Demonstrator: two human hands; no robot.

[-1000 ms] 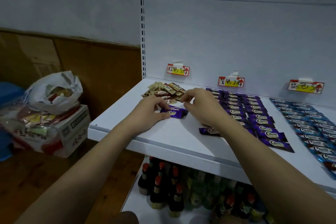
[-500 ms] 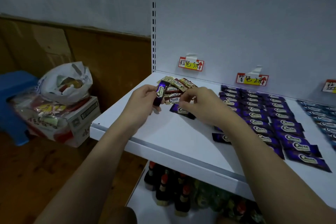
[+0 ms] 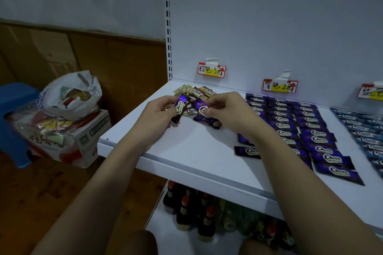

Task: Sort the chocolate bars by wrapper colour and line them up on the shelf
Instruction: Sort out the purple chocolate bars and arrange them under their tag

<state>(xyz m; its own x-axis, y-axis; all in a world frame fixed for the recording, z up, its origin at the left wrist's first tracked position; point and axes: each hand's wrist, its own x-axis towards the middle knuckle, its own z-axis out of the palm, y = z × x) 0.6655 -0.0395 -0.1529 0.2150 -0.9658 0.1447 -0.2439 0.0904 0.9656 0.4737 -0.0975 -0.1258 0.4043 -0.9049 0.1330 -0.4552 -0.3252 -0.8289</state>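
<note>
**Purple bars pulled from the brown pile**

Purple chocolate bars are now up in both hands. The left hand [image 3: 159,113] grips one purple bar [image 3: 179,107] nearly upright, as it did half a second ago. The right hand [image 3: 224,108] has since pinched up a second purple bar [image 3: 200,107], which lay flat on the shelf [image 3: 186,151] a moment earlier. A third purple bar [image 3: 207,120] lies just beneath the right hand, beside the loose brown-and-gold pile [image 3: 196,92] under the brown tag [image 3: 211,70]. The purple rows [image 3: 310,130] stand well apart to the right, with a stray bar [image 3: 247,151] near the forearm. Judging by this, the strays are being gathered for those rows; the brown pile remains unsorted.
</note>
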